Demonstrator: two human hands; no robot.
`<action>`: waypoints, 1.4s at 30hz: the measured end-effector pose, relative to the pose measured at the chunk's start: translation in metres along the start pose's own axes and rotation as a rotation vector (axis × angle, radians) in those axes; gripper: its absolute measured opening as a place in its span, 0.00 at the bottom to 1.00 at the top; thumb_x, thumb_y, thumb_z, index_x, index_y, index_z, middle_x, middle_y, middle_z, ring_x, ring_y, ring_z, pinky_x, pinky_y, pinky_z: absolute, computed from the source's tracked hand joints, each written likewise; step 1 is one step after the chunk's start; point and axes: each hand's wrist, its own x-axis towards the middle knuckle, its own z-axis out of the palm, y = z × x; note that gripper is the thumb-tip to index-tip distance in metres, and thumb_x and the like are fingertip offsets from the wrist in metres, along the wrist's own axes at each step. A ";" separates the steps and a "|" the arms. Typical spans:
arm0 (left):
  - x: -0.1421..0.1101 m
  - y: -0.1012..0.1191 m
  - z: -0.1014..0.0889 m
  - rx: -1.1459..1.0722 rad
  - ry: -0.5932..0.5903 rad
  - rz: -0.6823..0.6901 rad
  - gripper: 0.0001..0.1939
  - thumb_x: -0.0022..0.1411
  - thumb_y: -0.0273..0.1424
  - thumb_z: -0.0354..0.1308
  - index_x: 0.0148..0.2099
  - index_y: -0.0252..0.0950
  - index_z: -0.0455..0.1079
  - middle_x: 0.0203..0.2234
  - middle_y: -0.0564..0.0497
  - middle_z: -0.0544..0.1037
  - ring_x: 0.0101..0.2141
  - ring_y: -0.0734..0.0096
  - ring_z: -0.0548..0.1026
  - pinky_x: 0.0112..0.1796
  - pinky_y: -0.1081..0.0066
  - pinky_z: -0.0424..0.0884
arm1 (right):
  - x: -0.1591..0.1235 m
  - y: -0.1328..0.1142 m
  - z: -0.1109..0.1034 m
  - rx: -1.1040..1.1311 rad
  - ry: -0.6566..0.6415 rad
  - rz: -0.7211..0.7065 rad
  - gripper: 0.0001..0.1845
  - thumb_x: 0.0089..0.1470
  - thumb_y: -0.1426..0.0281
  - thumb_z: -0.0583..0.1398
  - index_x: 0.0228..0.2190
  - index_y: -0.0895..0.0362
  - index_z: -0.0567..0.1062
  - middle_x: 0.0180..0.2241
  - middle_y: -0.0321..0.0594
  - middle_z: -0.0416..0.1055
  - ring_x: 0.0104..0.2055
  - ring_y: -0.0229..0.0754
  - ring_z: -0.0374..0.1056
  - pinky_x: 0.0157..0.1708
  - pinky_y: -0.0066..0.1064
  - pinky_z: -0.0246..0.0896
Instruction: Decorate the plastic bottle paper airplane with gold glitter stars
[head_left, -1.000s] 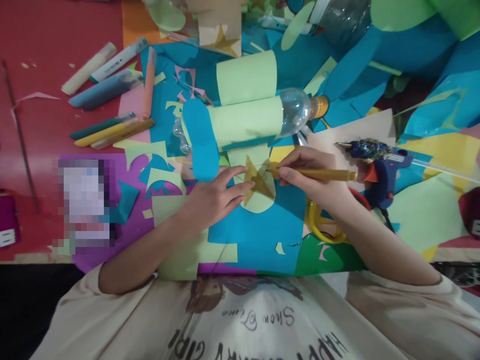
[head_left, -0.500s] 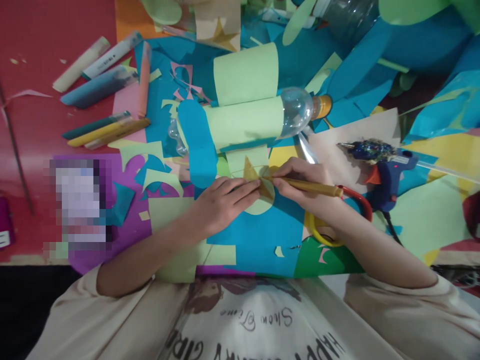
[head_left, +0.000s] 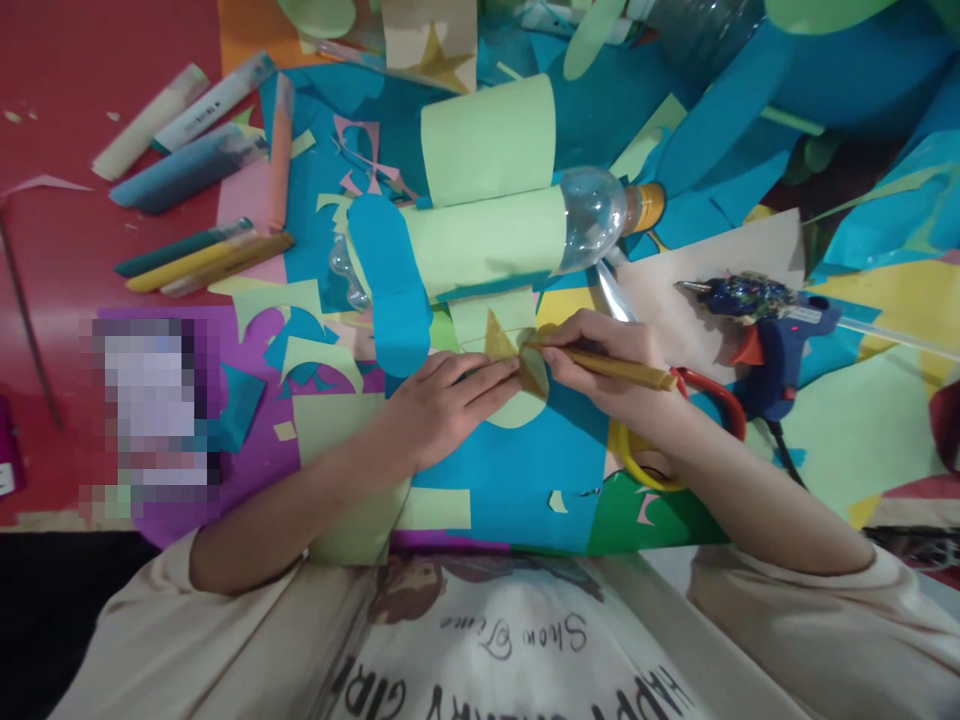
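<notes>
My right hand [head_left: 600,355] is closed around an ochre marker [head_left: 630,369], its tip pointing left onto an ochre star [head_left: 534,375]. That star lies on a light green paper piece with a rounded end [head_left: 517,412]. Flat on the same paper, the stretched fingers of my left hand [head_left: 450,405] press beside the star and cover part of it. Just beyond both hands lies a clear plastic bottle [head_left: 592,215] wrapped in light green paper [head_left: 487,240], with a blue paper strip [head_left: 390,280] across its base end.
Scissors [head_left: 637,470] with red and yellow handles lie under my right forearm. A blue glue gun [head_left: 784,360] rests to the right. Several markers [head_left: 176,165] lie at the upper left, above a blurred rectangular object [head_left: 154,405]. Paper scraps [head_left: 319,365] surround the bottle.
The marker and my right hand have shifted slightly, the tip staying at the star. My left hand keeps its place on the paper. The whole view has moved a little.
</notes>
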 end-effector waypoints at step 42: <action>0.001 0.000 -0.001 0.002 -0.009 0.006 0.16 0.74 0.23 0.47 0.58 0.35 0.69 0.54 0.47 0.77 0.51 0.61 0.75 0.46 0.60 0.75 | 0.001 0.005 0.003 0.070 -0.009 0.054 0.09 0.56 0.67 0.62 0.26 0.54 0.69 0.23 0.34 0.72 0.23 0.36 0.65 0.23 0.29 0.59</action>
